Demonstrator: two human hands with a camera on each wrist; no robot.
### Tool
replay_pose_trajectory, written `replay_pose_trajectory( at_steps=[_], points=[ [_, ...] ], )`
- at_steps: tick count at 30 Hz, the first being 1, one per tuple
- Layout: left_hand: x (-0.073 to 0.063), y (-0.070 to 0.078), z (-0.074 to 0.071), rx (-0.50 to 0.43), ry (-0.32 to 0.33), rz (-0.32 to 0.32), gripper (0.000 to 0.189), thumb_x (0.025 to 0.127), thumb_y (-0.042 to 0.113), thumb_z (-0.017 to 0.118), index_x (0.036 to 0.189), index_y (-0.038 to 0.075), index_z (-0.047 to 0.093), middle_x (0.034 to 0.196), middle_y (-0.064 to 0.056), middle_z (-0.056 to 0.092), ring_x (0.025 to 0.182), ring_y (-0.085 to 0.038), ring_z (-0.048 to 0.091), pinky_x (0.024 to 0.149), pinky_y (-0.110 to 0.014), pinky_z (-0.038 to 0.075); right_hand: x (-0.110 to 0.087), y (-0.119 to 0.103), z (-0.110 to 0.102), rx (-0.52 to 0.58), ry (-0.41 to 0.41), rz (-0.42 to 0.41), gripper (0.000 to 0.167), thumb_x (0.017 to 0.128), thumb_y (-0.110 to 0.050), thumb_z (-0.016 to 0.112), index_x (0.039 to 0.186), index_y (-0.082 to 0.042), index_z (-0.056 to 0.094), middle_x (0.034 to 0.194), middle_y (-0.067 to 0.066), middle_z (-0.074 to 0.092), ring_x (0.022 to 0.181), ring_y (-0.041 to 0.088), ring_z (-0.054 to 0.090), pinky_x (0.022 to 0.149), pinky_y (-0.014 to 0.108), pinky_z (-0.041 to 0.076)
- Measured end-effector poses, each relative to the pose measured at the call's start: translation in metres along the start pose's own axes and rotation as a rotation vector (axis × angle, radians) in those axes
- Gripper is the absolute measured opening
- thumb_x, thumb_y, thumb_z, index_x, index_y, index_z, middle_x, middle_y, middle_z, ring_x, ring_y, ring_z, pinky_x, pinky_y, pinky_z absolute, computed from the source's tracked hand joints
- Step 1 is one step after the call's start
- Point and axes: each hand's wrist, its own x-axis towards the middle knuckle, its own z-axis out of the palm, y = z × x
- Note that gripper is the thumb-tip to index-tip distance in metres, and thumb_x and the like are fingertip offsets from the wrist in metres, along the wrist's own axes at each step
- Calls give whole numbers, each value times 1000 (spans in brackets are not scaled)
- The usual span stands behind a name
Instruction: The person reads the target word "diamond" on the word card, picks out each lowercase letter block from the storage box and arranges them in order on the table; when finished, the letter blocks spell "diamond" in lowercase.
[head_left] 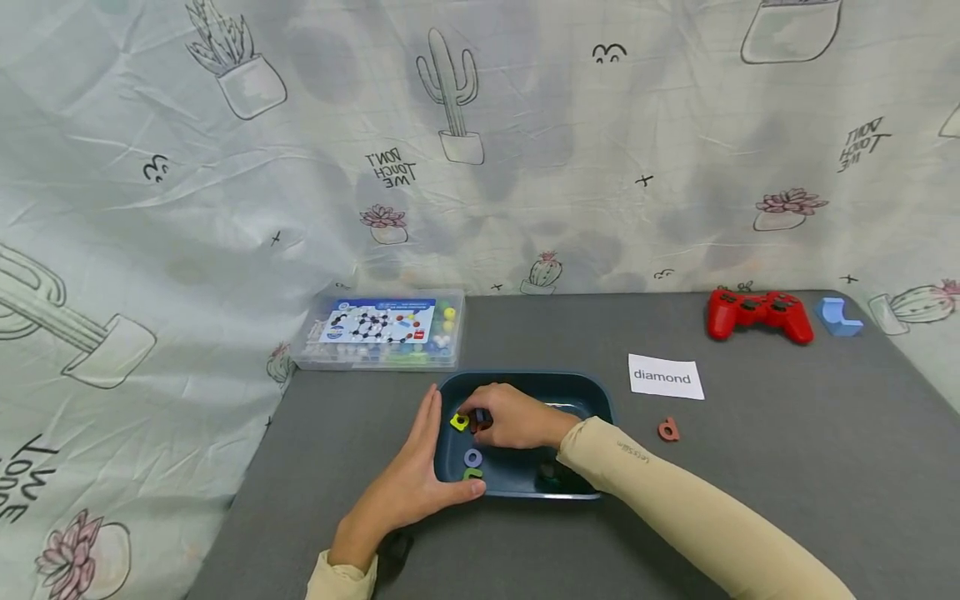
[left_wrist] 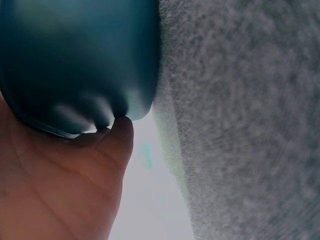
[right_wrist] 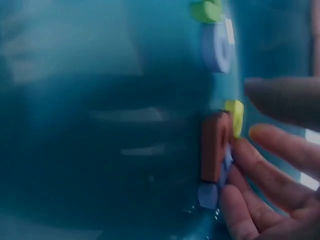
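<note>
My left hand [head_left: 412, 471] braces the left end of a dark blue tray [head_left: 525, 496], its straight fingers along the side and its thumb at the front rim. In the left wrist view, a fingertip touches the tray's outer wall [left_wrist: 85, 60]. My right hand [head_left: 513, 417] reaches into the tray at the left, fingertips against a reddish-brown letter piece [right_wrist: 215, 145] and a blue piece [right_wrist: 208, 195], the thumb held apart. Beside them lies a yellow letter piece [head_left: 459, 422]. Nearer the front are a lilac ring-shaped letter [head_left: 472, 457] and a green letter piece [head_left: 473, 474].
A card reading "diamond" [head_left: 666, 377] lies right of the tray, with a brown letter d [head_left: 668, 429] below it. Behind stand a clear plastic case [head_left: 378, 329], a red game controller [head_left: 759, 313] and a light blue stand [head_left: 838, 317]. A patterned cloth hangs at the back.
</note>
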Motion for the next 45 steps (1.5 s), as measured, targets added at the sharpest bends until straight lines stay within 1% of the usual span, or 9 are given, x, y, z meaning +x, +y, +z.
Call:
replay_pose_trajectory(
  at_steps=[4,8,12,20,28,35,39,43,45],
  points=[
    [-1,-1,0,-11,-4,-5,133,87,52,87,172,18,-9,178,0,-17,162,-37,8,122,-67,23,1,-3,5,-102,20,-30,32,94,-2,80,125,1,74,108,7,67,96,18,58,85,31,54],
    [-2,0,0,-16,-8,-5,134,86,52,87,172,19,-9,177,3,-18,162,-33,6,123,-64,21,6,12,18,-194,85,-83,25,92,-4,82,117,-4,76,104,2,66,97,17,56,87,32,54],
    [-2,1,0,-17,-5,-3,133,86,52,87,172,19,-9,177,2,-18,162,-33,6,123,-64,21,10,27,26,-217,115,-110,23,92,-2,81,113,-9,76,103,-2,67,96,14,56,89,31,54],
    [0,1,0,-13,3,16,131,88,51,87,173,17,-8,178,-4,-16,162,-38,6,121,-68,24,1,-1,5,-173,41,-65,14,95,3,78,104,-7,77,96,1,67,93,17,56,88,33,54],
    [0,-1,-1,11,-6,44,129,90,49,85,172,16,-10,178,-6,-17,162,-37,2,120,-68,26,0,-1,5,-241,39,-152,11,93,-3,82,102,-9,80,98,1,66,95,19,54,86,38,48],
    [1,-1,0,11,-13,30,130,89,51,85,172,15,-9,178,-5,-16,162,-38,4,120,-68,26,1,-3,1,-110,30,-54,6,100,-6,76,101,-12,76,95,-5,69,88,10,58,84,27,53],
    [0,0,0,5,-15,13,130,89,53,84,172,17,-9,178,-4,-16,162,-39,6,119,-69,27,-1,-3,-4,48,46,-42,8,101,-3,75,99,-11,75,92,-6,70,73,6,60,70,24,57],
    [0,-1,1,6,-6,10,130,89,53,85,172,17,-9,178,-4,-16,162,-40,7,119,-70,27,-6,-5,-7,220,55,-39,6,100,-1,75,100,-7,75,88,-4,71,61,14,62,57,31,57],
    [-1,-1,0,4,-3,5,131,89,53,85,172,18,-9,178,-2,-16,162,-39,7,120,-70,26,-9,-6,-10,290,58,-29,4,101,-3,74,102,-6,76,87,-2,71,60,23,64,57,34,58]
  ],
)
